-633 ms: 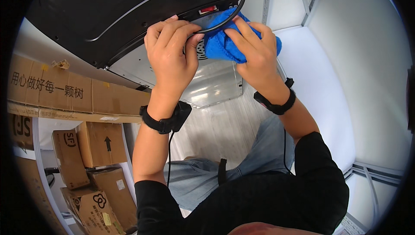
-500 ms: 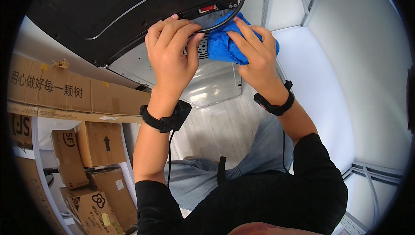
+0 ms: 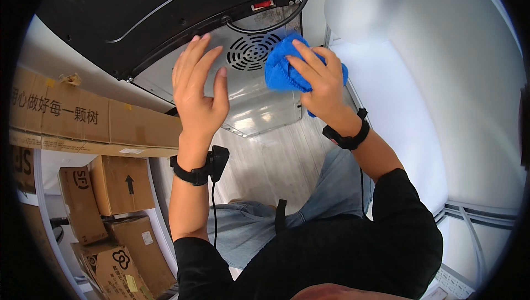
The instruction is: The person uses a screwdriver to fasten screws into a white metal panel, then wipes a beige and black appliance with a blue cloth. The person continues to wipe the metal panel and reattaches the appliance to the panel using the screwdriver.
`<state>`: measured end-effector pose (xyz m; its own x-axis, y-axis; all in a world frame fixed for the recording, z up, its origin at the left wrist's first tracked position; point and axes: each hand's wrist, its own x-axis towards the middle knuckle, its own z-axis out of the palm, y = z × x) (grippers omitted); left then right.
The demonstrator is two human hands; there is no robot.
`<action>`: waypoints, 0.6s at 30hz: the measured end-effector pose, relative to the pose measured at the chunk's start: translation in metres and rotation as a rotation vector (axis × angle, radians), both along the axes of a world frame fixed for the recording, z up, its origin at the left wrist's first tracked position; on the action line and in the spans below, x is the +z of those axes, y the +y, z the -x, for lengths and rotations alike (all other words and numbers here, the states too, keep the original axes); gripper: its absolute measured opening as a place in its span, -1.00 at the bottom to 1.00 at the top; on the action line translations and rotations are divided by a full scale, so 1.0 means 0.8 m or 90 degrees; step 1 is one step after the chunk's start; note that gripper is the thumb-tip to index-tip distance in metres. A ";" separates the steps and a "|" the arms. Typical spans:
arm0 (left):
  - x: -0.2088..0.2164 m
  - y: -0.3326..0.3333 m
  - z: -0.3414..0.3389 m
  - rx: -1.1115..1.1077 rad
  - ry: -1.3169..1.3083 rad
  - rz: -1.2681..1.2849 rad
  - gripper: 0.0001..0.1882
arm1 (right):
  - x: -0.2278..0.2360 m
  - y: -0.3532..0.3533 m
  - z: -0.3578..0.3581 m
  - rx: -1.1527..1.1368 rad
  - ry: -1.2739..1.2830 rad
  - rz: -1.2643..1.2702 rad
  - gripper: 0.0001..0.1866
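In front of me stands a large appliance [image 3: 165, 7] with a black upper shell and a silver metal panel [image 3: 243, 104] below. Round vent slots [image 3: 255, 51] pierce the panel, and a red rocker switch [image 3: 262, 5] sits on the black edge above. A black power cord [image 3: 265, 30] loops across the panel's top. My right hand [image 3: 323, 82] grips a bunched blue cloth [image 3: 284, 70] over the panel's right side, beside the vent. Left of the vent, my left hand [image 3: 199, 87] holds nothing, its fingers stretched upward and the thumb apart.
A long cardboard box [image 3: 83, 115] lies at the left, above a shelf of several brown cartons [image 3: 121, 184]. White panels [image 3: 464, 79] rise on the right beside a white surface [image 3: 397, 123]. Grey wood-look floor [image 3: 259, 167] shows below the appliance.
My left hand has let go of the power cord and moved left, its fingers opening. The cord now hangs over the panel. My right hand has drawn the cloth slightly down, off the cord.
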<state>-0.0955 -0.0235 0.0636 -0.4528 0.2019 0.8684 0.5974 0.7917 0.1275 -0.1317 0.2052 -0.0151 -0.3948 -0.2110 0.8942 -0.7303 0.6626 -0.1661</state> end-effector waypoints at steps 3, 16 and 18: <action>-0.010 -0.020 -0.018 0.031 -0.038 -0.026 -0.70 | 0.010 -0.006 0.006 0.001 0.018 0.035 -0.41; -0.133 -0.148 -0.073 0.026 -0.294 -0.539 -0.45 | -0.015 -0.058 0.001 0.003 0.006 0.014 -0.45; -0.144 -0.152 -0.073 -0.003 -0.336 -0.551 -0.31 | -0.010 -0.078 -0.004 0.005 -0.007 0.032 -0.46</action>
<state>-0.0367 -0.1455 -0.0514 -0.8220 -0.3994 0.4061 0.3012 0.3003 0.9050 -0.1289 0.1426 -0.0227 -0.4025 -0.1695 0.8996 -0.7337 0.6474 -0.2062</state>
